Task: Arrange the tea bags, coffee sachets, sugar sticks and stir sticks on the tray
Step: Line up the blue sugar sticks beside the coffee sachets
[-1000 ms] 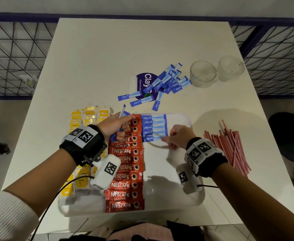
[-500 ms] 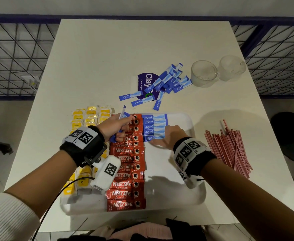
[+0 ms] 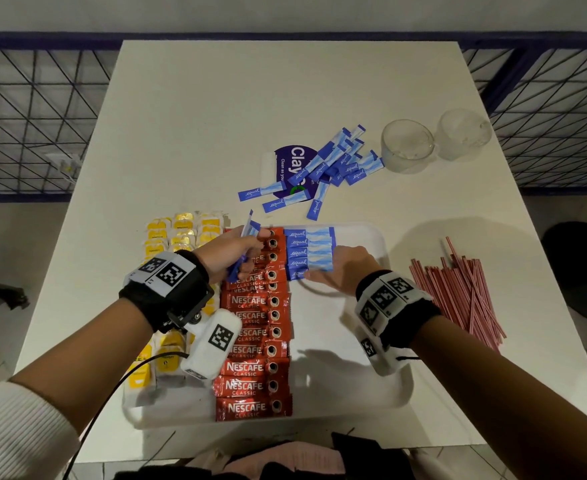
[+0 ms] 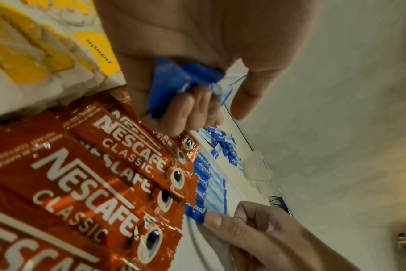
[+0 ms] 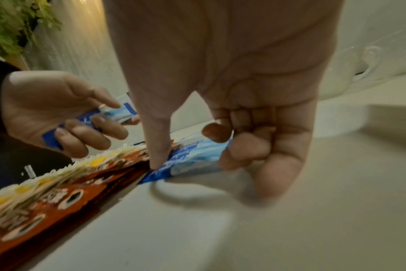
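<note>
Coffee sachets (image 3: 254, 344) lay nearest, a red overlapping column running front to back down the tray (image 3: 371, 386), each sachet's long axis across it, left to right. Left of them the yellow tea bags (image 3: 181, 233) filled the tray's left side. Past the column's far end, the left hand (image 3: 231, 252) curled round a small bunch of blue sugar sticks (image 4: 179, 86), their ends poking out above and below the fist.

Over the last second the right hand (image 3: 345, 268) had slid leftward from just off the row's end to sit on the nearest placed sugar stick (image 3: 297, 274). Its thumb tip pressed the stick's dark-blue end while the other fingers stayed curled beside it; whether they gripped it could not be told. That read as the fifth stick being seated and squared against the sachets, so the sugar row was growing, with many left.

Sugar row (image 3: 308, 252) ran crosswise like the sachets, dark printed ends pointing left and touching the red column, pale ends right.

Farther off on the bench (image 3: 285, 98), a loose sugar pile (image 3: 333, 164) pointed every way, and the stir sticks (image 3: 458, 289) lay bundled right of the tray, untouched.
</note>
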A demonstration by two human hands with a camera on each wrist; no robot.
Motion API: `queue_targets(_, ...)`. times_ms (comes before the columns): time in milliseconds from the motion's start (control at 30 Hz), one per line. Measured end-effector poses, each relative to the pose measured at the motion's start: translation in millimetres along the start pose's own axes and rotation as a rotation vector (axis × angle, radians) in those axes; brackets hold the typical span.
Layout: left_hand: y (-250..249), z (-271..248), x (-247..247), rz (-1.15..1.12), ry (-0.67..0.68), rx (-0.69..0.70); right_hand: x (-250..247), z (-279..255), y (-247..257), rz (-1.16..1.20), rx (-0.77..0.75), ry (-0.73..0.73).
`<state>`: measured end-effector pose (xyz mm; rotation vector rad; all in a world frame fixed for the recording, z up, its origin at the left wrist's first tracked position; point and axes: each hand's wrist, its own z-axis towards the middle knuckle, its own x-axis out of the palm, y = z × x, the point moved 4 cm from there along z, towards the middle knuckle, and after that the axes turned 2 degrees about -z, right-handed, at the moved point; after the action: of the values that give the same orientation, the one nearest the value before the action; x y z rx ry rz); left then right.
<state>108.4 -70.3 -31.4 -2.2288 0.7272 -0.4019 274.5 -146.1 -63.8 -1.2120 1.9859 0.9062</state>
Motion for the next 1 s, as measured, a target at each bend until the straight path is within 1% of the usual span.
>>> queue_targets(67, -0.3, 0.1, 2.7, -0.028, 0.007, 0.009, -4.1, -2.8, -3.6, 0.064, 0.011, -0.026)
queue_targets(133, -1.1, -0.1, 7.9, -0.043, 0.033, 0.004, -7.4, -7.0, -2.9, 0.203, 0.017, -0.015)
queue_targets(167, -2.0, -1.0, 11.5, -0.048, 0.055, -0.005, -8.0, -8.1, -1.5, 0.314, 0.017, 0.006)
queue_targets(267, -2.4, -5.6, 24.7, -0.030, 0.168, -0.053, -14.7, -13.3, 5.2, 0.754, 0.011, 0.024)
queue_targets(333, -1.7, -10.3, 31.6, 0.058, 0.203, -0.072, -21.2, -16.9, 9.0, 1.021, 0.023, 0.043)
queue_targets(400, -1.5, -13.3, 37.2, 0.179, 0.220, -0.054, -25.0, -20.1, 11.3, 1.178, 0.030, 0.061)
queue_targets(500, -1.7, -17.7, 45.2, 0.339, 0.275, -0.035, -26.6, -24.9, 13.9, 1.196, -0.036, 0.067)
queue_targets(600, -0.8, -19.4, 47.7, 0.391, 0.290, -0.033, -26.1, -26.1, 7.6, 1.191, -0.046, 0.025)
queue_targets(633, -0.4, -19.0, 45.5, 0.404, 0.261, -0.029, -26.6, -26.4, 3.5, 1.201, -0.028, 0.009)
queue_targets(700, 1.5, -14.6, 36.7, 0.448, 0.160, -0.001, -27.2, -27.8, -4.4, 1.234, 0.013, 0.005)
queue_targets(800, 4.2, -9.2, 26.5, 0.432, 0.046, 0.011, -25.2, -31.7, -11.2, 1.249, 0.025, 0.059)
queue_targets(833, 5.0, -8.0, 25.5, 0.436, 0.026, 0.014, -23.9, -32.9, -12.7, 1.232, 0.025, 0.075)
queue_targets(900, 6.4, -6.7, 27.0, 0.519, 0.006, 0.043, -21.2, -35.1, -15.0, 1.205, 0.028, 0.097)
queue_targets(1000, 8.8, -8.3, 32.6, 0.580, 0.020, 0.089, -16.4, -37.8, -19.3, 1.212, 0.030, 0.129)
